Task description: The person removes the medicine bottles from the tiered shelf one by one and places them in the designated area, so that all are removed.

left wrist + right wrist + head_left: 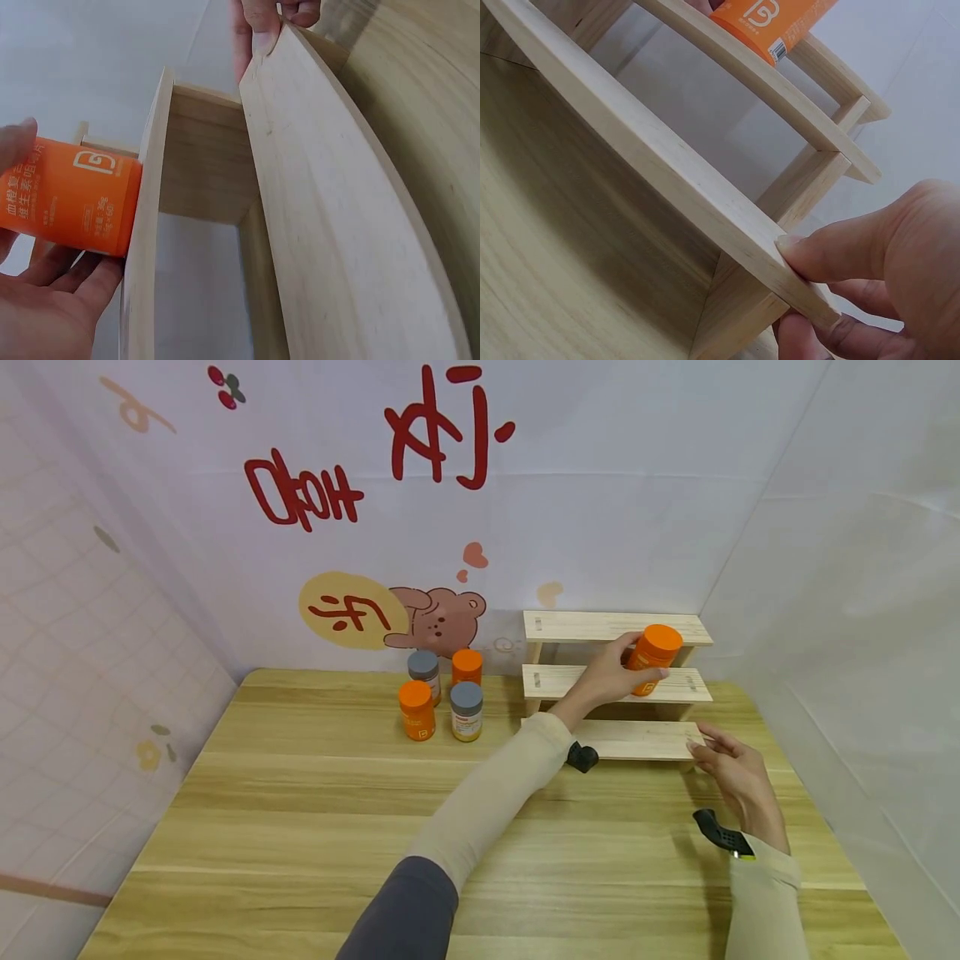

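Observation:
An orange bottle (pixel 655 662) with an orange lid stands upright on the middle step of a three-step wooden shelf (pixel 615 740). My left hand (pixel 606 677) grips that bottle round its body, thumb on the near side; in the left wrist view its base meets the board. My right hand (pixel 738 774) pinches the right end of the lowest board, thumb on top and fingers beneath, as the right wrist view shows (pixel 885 262). White print marks the bottle (pixel 75 195) in the left wrist view.
Left of the shelf, on the wooden table (pixel 300 827), stand two orange bottles (pixel 417 712) and two grey-lidded bottles (pixel 467 713) in a close group. A printed white cloth wall (pixel 622 527) rises behind, with another cloth (pixel 847 635) along the right side.

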Tool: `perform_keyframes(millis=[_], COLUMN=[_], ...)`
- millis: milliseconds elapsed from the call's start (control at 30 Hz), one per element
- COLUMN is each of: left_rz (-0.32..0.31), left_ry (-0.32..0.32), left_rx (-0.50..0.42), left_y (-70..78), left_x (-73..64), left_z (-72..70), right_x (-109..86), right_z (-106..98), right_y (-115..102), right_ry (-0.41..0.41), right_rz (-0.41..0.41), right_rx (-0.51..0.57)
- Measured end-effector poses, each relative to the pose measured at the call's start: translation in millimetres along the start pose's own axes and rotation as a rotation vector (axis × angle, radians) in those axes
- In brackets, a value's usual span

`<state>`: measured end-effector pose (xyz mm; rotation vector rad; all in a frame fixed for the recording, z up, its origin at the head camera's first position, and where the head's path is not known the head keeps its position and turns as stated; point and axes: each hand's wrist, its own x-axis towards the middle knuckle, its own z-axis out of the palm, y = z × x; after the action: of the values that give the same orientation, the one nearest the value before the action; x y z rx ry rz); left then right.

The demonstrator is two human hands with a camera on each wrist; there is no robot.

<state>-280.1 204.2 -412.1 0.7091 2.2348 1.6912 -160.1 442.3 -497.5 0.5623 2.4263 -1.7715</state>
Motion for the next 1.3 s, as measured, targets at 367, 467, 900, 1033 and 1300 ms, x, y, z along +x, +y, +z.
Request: perform_keyframes(millis=[367, 467, 900, 1033, 1300], left_rz=[0.068, 0.078, 0.133, 0.141, 0.171], left_ry=[0.020, 0.024, 0.056, 0.074, 0.118], left_rx=[-0.009, 0.008, -0.025, -0.070, -0.105], left_y=[0.0, 1.0, 4.7, 4.7, 4.7], left_x=[-4.5, -8.7, -38.1, -48.1, -68.1], left_z=[0.5, -2.3, -22.2, -29.7, -41.6], right_x=[2.5, 2.1, -1.0, -0.9, -0.1], right_z=[-0.5, -0.4, 0.6, 2.3, -0.6], right_y=[0.9, 0.3, -1.8, -2.8, 0.6], right_ry=[0.010, 0.008, -0.002, 0.000, -0.006], right_rz=[0.008, 0.014, 0.003, 0.002, 0.014], right_rx=[-0.008, -0.001, 0.057, 0.039, 0.045])
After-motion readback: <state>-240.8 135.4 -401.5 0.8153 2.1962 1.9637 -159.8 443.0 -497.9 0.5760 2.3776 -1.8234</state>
